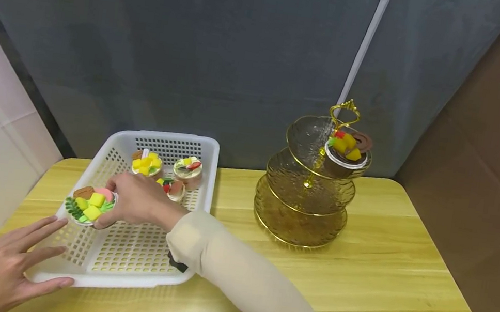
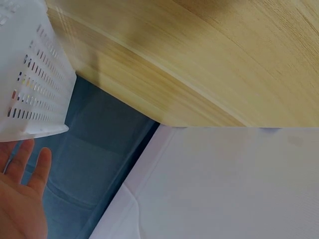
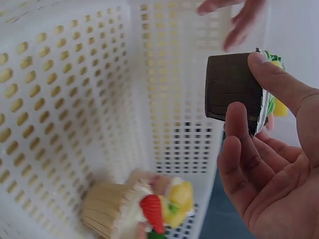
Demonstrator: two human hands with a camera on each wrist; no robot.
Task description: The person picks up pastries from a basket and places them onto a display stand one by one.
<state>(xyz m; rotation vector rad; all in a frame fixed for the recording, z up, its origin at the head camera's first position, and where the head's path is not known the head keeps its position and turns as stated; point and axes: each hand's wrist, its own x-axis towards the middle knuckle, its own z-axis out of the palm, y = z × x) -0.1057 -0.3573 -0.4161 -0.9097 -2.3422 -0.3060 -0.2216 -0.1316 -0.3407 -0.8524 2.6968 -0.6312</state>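
My right hand [image 1: 139, 199] grips a toy cupcake [image 3: 234, 87] with a dark brown cup and a topping of yellow cubes, green leaves and a pink round piece. It holds this cupcake above the left side of a white perforated basket [image 1: 131, 281]. Beside the basket's left rim, my left hand [image 1: 12, 259] has its fingers extended toward the rim, holding nothing. Three more cupcakes lie inside the basket: one with yellow cubes [image 1: 147, 164], one with pale cream [image 1: 188, 168], and one with a red strawberry [image 3: 152, 209], partly behind the right hand in the head view.
On the right of the wooden table [image 1: 385, 276] stands a three-tier glass stand [image 1: 300, 224] with gold rims and a crown-topped handle. A chocolate cupcake [image 1: 345, 160] sits on its top tier. Dark cloth [image 1: 196, 56] hangs behind the table.
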